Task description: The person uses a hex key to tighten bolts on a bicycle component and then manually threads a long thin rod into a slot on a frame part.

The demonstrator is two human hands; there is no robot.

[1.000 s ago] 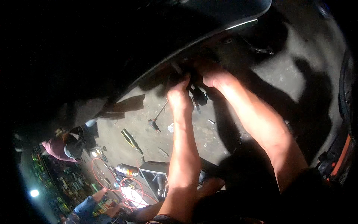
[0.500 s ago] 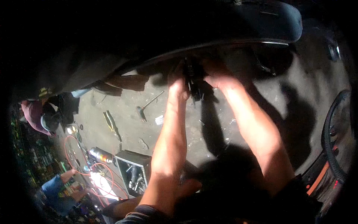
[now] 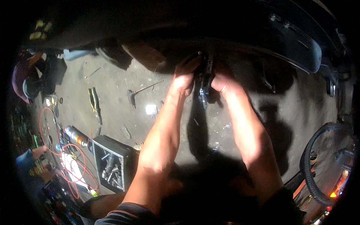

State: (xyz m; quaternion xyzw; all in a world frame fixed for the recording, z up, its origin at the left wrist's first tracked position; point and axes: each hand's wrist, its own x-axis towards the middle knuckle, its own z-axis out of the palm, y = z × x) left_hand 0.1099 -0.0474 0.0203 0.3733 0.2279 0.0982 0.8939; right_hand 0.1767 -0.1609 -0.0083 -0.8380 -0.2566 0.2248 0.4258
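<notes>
Below the edge of a large dark vehicle body, both my hands flank a long, narrow dark metal part (image 3: 203, 95) with a shiny lower end. My left hand (image 3: 185, 77) is closed against its left side, thumb side toward it. On the other side, my right hand (image 3: 222, 79) is closed around the part's upper portion. Deep shadow hides most of my fingers and the part's top, so its exact kind is unclear. Both forearms reach forward from the lower edge.
On the concrete floor to the left lie a T-handle tool (image 3: 132, 96), pliers (image 3: 94, 103) and a small white square (image 3: 151, 109). An open box of sockets (image 3: 108, 144), a spray can (image 3: 76, 135) and a red hose (image 3: 85, 165) are nearer. A bicycle wheel (image 3: 308, 168) stands at right.
The view has shifted, moving floor items leftward. The dark metal part stays between my hands but is turned, its shiny end now showing. My hands sit slightly farther right in view.
</notes>
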